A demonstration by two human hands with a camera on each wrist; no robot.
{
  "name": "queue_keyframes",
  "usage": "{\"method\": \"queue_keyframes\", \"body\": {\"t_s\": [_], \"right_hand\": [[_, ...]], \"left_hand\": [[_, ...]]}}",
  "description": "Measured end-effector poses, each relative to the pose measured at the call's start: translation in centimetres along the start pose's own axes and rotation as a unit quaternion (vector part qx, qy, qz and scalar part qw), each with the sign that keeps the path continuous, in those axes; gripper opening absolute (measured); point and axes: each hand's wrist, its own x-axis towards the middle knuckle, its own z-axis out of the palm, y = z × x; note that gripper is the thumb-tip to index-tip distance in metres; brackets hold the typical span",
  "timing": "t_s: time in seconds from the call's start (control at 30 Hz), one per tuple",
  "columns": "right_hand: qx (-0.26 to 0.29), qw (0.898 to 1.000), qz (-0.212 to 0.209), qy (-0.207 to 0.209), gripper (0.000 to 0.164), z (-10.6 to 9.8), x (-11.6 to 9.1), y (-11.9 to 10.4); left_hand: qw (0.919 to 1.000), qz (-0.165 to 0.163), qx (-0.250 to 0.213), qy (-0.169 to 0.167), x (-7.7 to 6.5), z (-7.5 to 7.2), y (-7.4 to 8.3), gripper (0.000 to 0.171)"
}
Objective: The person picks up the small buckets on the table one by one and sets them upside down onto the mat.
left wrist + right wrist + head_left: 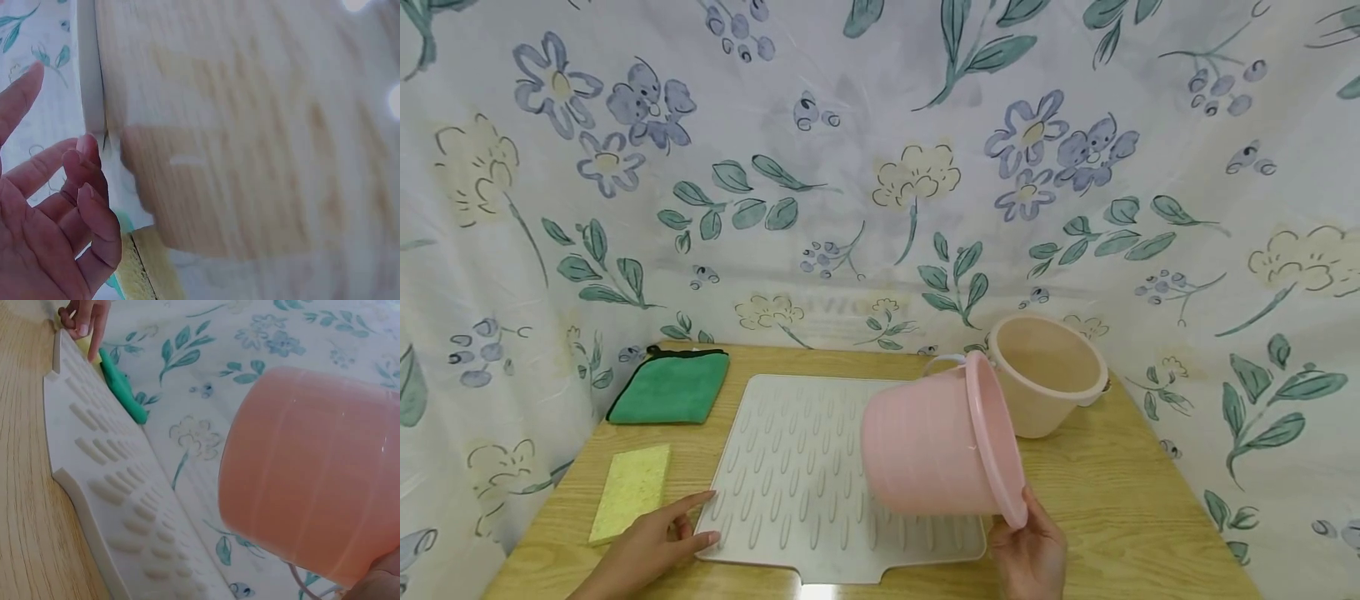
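Observation:
My right hand (1028,550) grips the rim of a pink bucket (917,450), its thumb on the rim's outer edge. The bucket is tilted on its side over a whitish ridged draining board (790,467), its mouth facing right. In the right wrist view the pink bucket (312,475) is raised beside the board, and a white handle hangs under it. My left hand (651,542) touches the board's left edge with thumb and forefinger extended. Close up, the left hand (56,219) has its other fingers loosely bent.
A cream bucket (1045,417) stands upright at the back right of the wooden table (1120,517). A green zip pouch (673,387) lies at the back left, with a yellow sponge cloth (631,492) in front of it. A flowered curtain (880,250) surrounds the table.

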Motion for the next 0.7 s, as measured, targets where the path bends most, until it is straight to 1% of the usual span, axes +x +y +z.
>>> {"method": "queue_keyframes", "body": {"t_s": [0.13, 0.23, 0.3, 0.4, 0.5, 0.7], "right_hand": [[0.020, 1.000, 0.011, -0.008, 0.048, 0.1, 0.0, 0.6], [0.028, 0.999, 0.021, -0.018, 0.046, 0.0, 0.0, 0.9], [0.029, 0.999, 0.026, -0.019, 0.045, -0.2, 0.0, 1.0], [0.024, 0.999, 0.031, -0.021, 0.044, -0.4, 0.0, 1.2], [0.017, 0.999, 0.036, -0.031, 0.045, -0.6, -0.1, 1.3], [0.025, 0.998, 0.037, -0.045, 0.046, -0.8, -0.1, 1.6]], "left_hand": [[0.9995, -0.023, 0.013, 0.019, 0.0, 0.0, 0.7, 0.072], [0.9990, -0.036, 0.008, 0.027, 0.2, 0.0, 1.3, 0.071], [0.9989, -0.039, 0.000, 0.028, 0.3, 0.0, 1.8, 0.071], [0.9989, -0.034, -0.013, 0.028, 0.4, 0.1, 2.5, 0.070], [0.9990, -0.023, -0.025, 0.031, 0.6, 0.3, 3.0, 0.069], [0.9973, -0.006, -0.066, 0.033, 1.0, 0.8, 3.9, 0.069]]}}
